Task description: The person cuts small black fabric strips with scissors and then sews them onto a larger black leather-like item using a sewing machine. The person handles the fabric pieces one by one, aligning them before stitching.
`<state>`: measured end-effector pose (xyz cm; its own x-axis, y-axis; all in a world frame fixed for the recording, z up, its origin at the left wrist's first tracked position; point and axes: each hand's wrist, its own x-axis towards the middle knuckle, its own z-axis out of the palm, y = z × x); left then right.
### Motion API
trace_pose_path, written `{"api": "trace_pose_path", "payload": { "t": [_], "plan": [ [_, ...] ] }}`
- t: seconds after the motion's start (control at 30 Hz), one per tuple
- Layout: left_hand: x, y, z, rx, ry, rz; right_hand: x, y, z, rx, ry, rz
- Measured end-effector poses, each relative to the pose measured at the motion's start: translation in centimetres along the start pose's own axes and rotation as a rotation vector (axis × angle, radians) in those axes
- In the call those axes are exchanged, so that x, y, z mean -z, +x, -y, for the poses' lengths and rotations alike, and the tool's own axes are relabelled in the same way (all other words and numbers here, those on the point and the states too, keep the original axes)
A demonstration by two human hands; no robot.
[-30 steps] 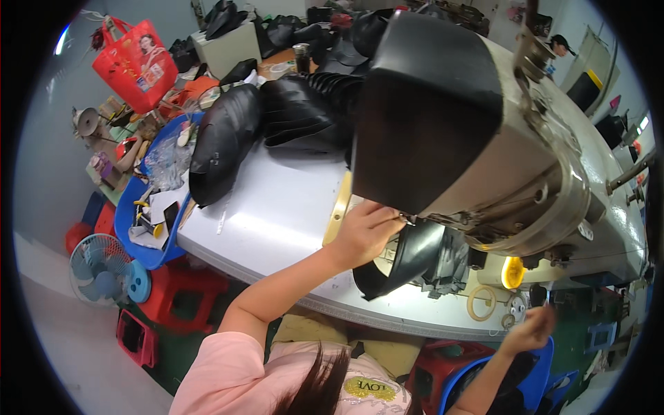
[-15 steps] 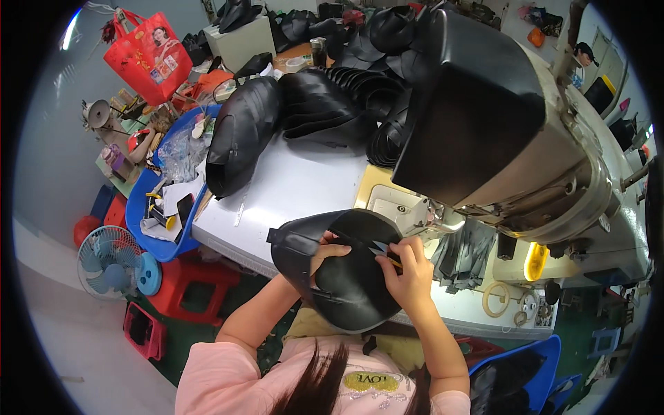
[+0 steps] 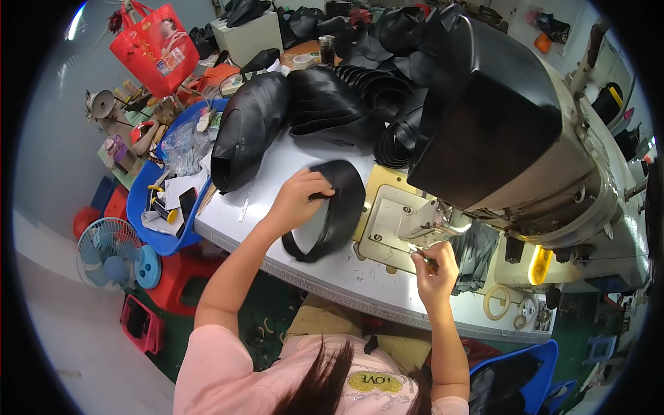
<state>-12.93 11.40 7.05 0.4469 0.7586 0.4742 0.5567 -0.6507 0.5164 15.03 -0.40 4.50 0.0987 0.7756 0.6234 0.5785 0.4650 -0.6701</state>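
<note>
A black leather shoe upper, bent round into an open loop, hangs from my left hand. The fingers are closed on its upper left edge, over the white tabletop just left of the sewing machine's plate. Thread snips rest in my closed right hand, their pale tips beside the machine's needle area. My palm partly hides the snips. Finished-looking black uppers lie behind my left hand, and a nested row of curved black pieces stands beyond them.
The sewing machine's dark head looms at the right. Dark strips lie beside its plate. A blue bin with papers and plastic adjoins the table's left side; a fan and red stool stand below. Another blue bin is at lower right.
The upper has moved from before my chest, away from me, onto the table side, carried by my left hand. My right hand has drawn off it to the right with the snips.
</note>
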Motion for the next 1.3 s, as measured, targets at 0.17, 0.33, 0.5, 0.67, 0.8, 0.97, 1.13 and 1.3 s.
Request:
{"api": "trace_pose_path", "payload": {
  "t": [0.17, 0.33, 0.5, 0.67, 0.8, 0.97, 1.13, 1.3],
  "plan": [
    [-0.1, 1.6, 3.6, -0.101, 0.085, -0.093, 1.8, -0.8, -0.9, 0.007, -0.07, -0.018],
    [5.3, -2.2, 12.2, 0.443, -0.422, -1.112, 5.6, -3.6, -5.1, -0.236, 0.045, -0.12],
    [10.1, -9.7, 27.4, 0.907, -1.379, -1.385, 8.0, -2.6, -5.8, -0.375, 0.178, -0.281],
    [11.2, -7.9, 26.6, 0.995, -1.37, -1.102, 9.8, -1.0, -10.2, -0.315, -0.234, -0.19],
    [10.1, -5.6, 25.6, 1.18, -1.355, -1.199, 9.0, 1.0, -12.9, -0.347, -0.319, -0.012],
    [9.6, -5.9, 26.6, 1.02, -1.322, -1.06, 6.1, 1.8, -12.0, -0.439, -0.649, 0.114],
    [10.6, -11.6, 19.0, 0.495, -1.61, -0.841, 5.9, -0.2, -8.0, -0.501, -0.565, 0.027],
    [8.5, -13.1, 3.0, 0.509, -1.662, -0.829, 5.7, -5.6, -5.5, -0.563, -0.625, -0.09]
  ]
}}
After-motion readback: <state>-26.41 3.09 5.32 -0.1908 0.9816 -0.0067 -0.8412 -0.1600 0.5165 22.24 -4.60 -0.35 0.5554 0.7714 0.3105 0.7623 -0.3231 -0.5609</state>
